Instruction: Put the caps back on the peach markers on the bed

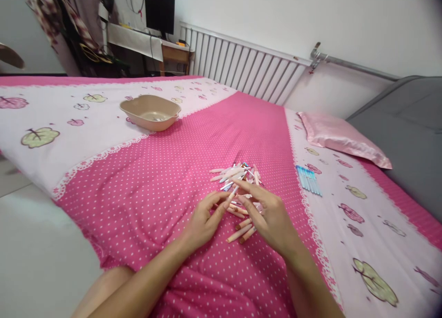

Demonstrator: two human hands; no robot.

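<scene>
A loose pile of small pens in white, peach and pale blue lies on the pink dotted bedspread. My left hand and my right hand meet over the near side of the pile. Between their fingertips they pinch one pale peach pen, tilted upward. A few more peach pens lie under and beside my right hand.
A row of light blue pens lies apart to the right on the pale border. A beige bowl sits far left on the bed. A pink pillow rests by the grey headboard. A radiator lines the wall.
</scene>
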